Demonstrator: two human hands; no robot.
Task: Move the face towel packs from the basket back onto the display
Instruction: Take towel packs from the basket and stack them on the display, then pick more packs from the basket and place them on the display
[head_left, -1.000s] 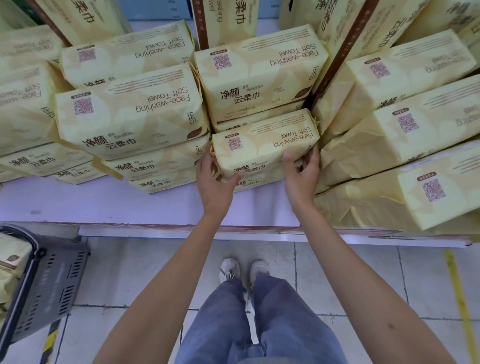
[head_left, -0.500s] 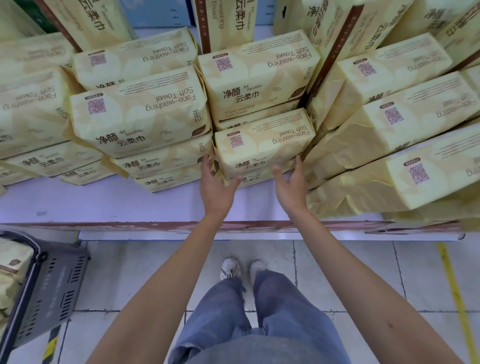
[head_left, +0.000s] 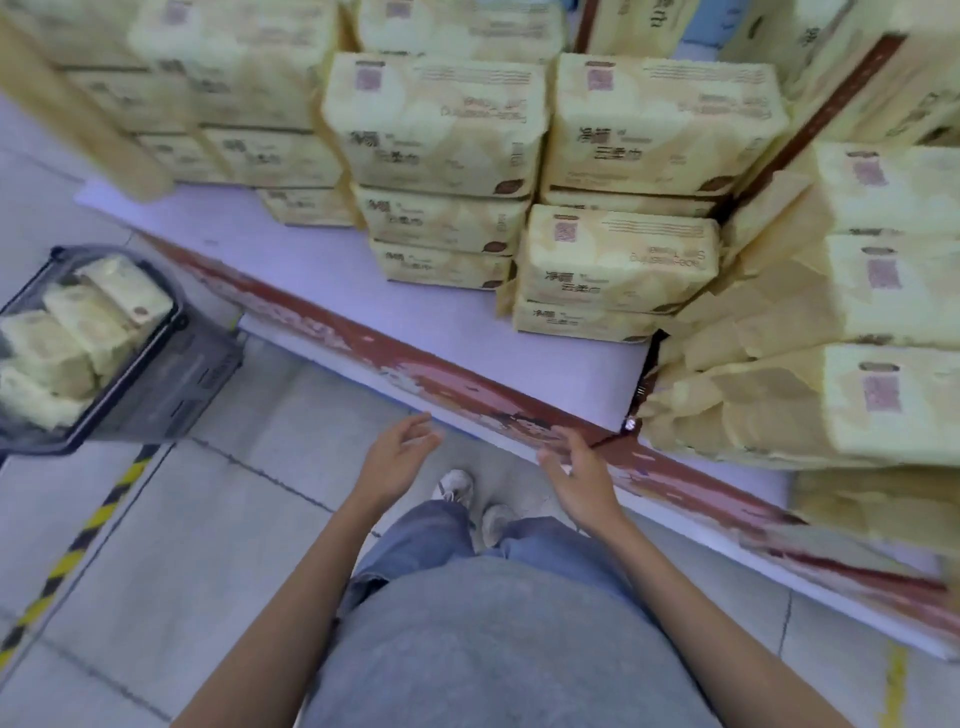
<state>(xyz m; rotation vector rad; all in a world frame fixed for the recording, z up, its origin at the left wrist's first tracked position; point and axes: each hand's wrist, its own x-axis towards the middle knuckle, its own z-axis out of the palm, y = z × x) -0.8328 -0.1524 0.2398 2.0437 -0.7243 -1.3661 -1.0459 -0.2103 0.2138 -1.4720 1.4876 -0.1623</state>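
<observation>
left grip (head_left: 400, 457) released, empty | right grip (head_left: 582, 480) released, empty, both just before white red-edged display shelf (head_left: 415, 332) | pale yellow plastic-wrapped face towel packs (head_left: 78, 332) in dark grey plastic basket (head_left: 171, 384), left of shelf | others stacked on shelf

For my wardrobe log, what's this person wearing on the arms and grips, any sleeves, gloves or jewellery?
Nothing is worn on them that I can see. The left grip and right grip are bare: no gloves, and no ring, watch or band visible, though the frame is blurred. The left forearm and right forearm are bare to the picture's edge; no sleeve shows.
</observation>
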